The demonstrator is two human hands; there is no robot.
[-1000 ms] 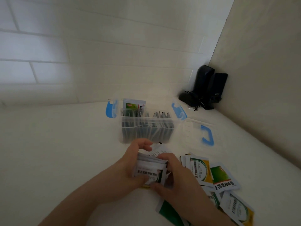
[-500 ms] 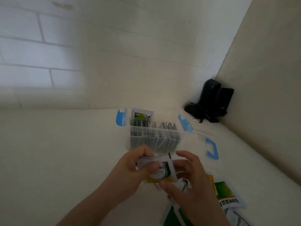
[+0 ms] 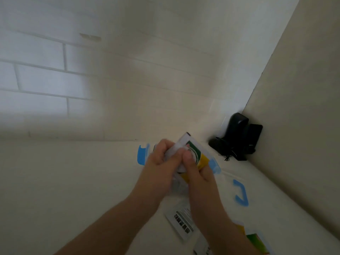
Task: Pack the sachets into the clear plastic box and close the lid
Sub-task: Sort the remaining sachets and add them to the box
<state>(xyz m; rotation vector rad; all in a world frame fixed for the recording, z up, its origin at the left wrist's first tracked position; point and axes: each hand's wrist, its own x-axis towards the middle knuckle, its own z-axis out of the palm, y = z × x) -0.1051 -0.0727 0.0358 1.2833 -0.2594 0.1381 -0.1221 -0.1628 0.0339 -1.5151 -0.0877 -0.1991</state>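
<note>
Pale counter point(image 3: 55, 181) under tiled wall point(image 3: 46, 80) (corner), both hands' grip point(image 3: 181, 162) pinching sachets point(image 3: 195, 153).

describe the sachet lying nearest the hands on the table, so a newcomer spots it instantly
Start at the two hands: left hand and right hand grip a bundle of sachets. Just below the right wrist a lone sachet lies flat on the table. Unlike the green and yellow ones at lower right, its visible face is white with dark print.
</note>
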